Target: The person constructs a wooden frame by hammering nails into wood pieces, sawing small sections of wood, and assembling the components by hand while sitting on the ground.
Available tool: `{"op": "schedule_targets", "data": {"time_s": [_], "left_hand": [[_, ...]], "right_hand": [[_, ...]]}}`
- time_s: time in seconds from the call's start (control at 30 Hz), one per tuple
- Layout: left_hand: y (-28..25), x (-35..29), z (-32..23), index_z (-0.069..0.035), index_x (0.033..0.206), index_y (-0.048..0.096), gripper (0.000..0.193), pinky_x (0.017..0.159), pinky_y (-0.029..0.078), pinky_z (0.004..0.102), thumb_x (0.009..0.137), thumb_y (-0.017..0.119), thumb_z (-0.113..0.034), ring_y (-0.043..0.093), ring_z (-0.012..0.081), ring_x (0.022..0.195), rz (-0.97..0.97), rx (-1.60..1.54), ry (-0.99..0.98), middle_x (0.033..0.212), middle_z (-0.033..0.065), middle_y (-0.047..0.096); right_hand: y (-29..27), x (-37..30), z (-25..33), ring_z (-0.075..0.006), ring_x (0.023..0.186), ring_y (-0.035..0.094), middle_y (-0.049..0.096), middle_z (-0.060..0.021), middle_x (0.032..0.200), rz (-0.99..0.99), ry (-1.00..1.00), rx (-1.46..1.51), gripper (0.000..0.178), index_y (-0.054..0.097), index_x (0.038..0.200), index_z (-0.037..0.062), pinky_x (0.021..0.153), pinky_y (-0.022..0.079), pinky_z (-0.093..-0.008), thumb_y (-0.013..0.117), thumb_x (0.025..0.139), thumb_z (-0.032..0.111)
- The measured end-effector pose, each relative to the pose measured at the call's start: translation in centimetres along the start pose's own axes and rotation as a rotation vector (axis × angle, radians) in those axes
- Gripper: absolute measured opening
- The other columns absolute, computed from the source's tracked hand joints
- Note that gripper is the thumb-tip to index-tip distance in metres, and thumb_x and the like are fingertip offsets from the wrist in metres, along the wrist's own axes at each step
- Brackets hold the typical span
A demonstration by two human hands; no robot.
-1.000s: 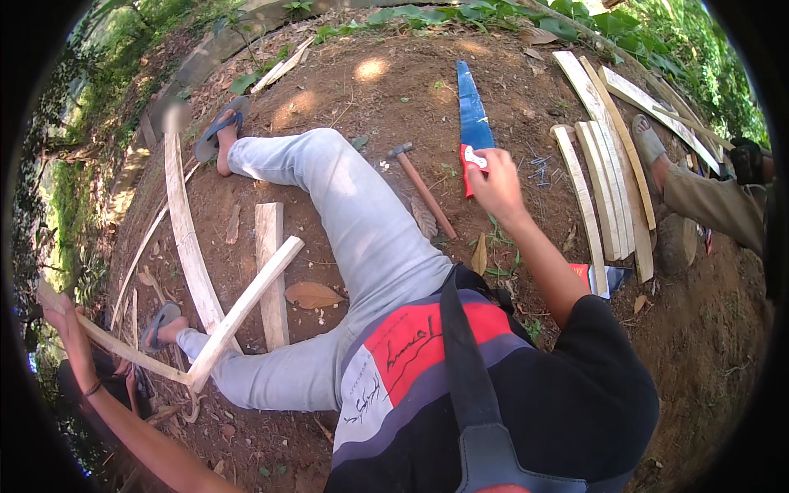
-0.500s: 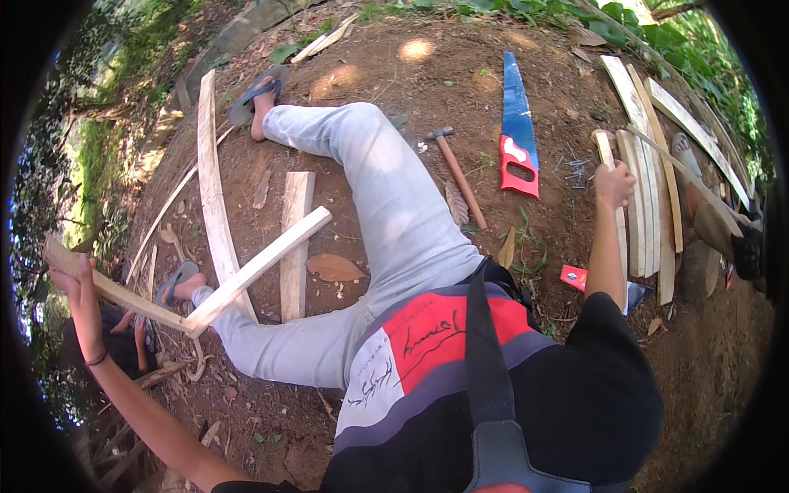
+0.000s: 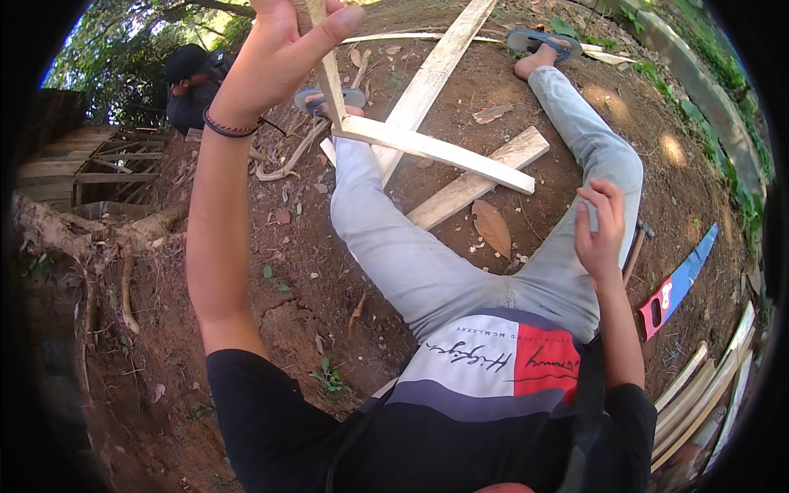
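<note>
My left hand (image 3: 275, 57), raised at the upper left, grips a narrow wooden strip (image 3: 330, 86). The strip's lower end meets the end of a second pale strip (image 3: 440, 153) at an angle; how they are fastened I cannot make out. That second strip slants over a short board (image 3: 485, 177) and reaches toward the space between my legs. Behind the corner a longer board (image 3: 440, 70) lies on the soil. My right hand (image 3: 602, 226) hangs over my right thigh, fingers apart and slightly bent, holding nothing.
Beyond my right leg lie a partly hidden hammer (image 3: 635, 251), a blue-bladed handsaw (image 3: 684, 275) with a red handle, and scattered nails (image 3: 674, 353). Several wood strips (image 3: 707, 394) are stacked at lower right. A person (image 3: 193, 90) crouches at upper left near thick roots (image 3: 90, 234).
My view has swung left. My right hand has let go of the piece of wood by the stack and moved over my thigh. My left hand still holds the joined strips.
</note>
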State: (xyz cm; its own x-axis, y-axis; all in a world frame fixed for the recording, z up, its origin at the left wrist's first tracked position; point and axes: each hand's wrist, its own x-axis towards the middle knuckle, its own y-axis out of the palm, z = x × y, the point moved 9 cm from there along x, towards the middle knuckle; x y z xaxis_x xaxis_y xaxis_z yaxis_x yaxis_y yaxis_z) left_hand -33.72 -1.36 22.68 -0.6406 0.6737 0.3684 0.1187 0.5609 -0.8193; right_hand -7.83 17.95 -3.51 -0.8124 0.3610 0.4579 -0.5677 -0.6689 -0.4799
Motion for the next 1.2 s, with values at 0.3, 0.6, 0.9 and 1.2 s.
{"op": "schedule_targets", "data": {"time_s": [0.3, 0.6, 0.9, 1.2], "left_hand": [[-0.8, -2.7, -1.3, 0.019, 0.140, 0.014, 0.090, 0.097, 0.044, 0.0373, 0.090, 0.069, -0.031, 0.045, 0.0324, 0.119, 0.089, -0.016, 0.419, 0.127, 0.0296, 0.036], [-0.4, -3.1, -0.4, 0.017, 0.141, 0.007, 0.092, 0.100, 0.043, 0.0386, 0.090, 0.067, -0.029, 0.045, 0.0325, 0.120, 0.057, 0.098, 0.519, 0.129, 0.0280, 0.037], [-0.7, -2.5, 2.8, 0.015, 0.142, -0.002, 0.094, 0.102, 0.043, 0.0399, 0.091, 0.065, -0.026, 0.047, 0.0308, 0.120, 0.107, 0.023, 0.435, 0.130, 0.0247, 0.039], [-1.3, -3.5, 12.1, 0.007, 0.145, -0.011, 0.097, 0.102, 0.044, 0.0413, 0.092, 0.064, -0.024, 0.048, 0.0278, 0.121, 0.286, -0.416, -0.063, 0.132, 0.0184, 0.040]], "right_hand": [[17.3, -1.4, 7.9, -0.0354, 0.098, 0.056, 0.057, -0.0167, 0.106, 0.703, -0.074, 0.345, 0.021, 0.060, 0.100, 0.0008, 0.086, 0.046, -0.0419, 0.061, 0.079, -0.002], [13.4, 15.2, 11.4, -0.0260, 0.128, 0.040, 0.038, -0.0153, 0.141, 0.034, -0.176, 0.347, 0.070, 0.028, 0.143, 0.0042, 0.100, 0.040, -0.0417, 0.069, 0.089, 0.022], [15.6, 19.3, 12.8, -0.0188, 0.098, 0.059, 0.064, -0.0128, 0.100, 0.020, 0.208, 0.395, 0.035, 0.053, 0.122, -0.0031, 0.092, 0.044, -0.0319, 0.057, 0.093, 0.017], [19.6, 1.7, 6.8, -0.0395, 0.123, 0.044, 0.044, -0.0223, 0.135, 0.481, -0.107, -0.131, 0.043, 0.059, 0.117, 0.0099, 0.098, 0.037, -0.0504, 0.068, 0.075, 0.005]]}}
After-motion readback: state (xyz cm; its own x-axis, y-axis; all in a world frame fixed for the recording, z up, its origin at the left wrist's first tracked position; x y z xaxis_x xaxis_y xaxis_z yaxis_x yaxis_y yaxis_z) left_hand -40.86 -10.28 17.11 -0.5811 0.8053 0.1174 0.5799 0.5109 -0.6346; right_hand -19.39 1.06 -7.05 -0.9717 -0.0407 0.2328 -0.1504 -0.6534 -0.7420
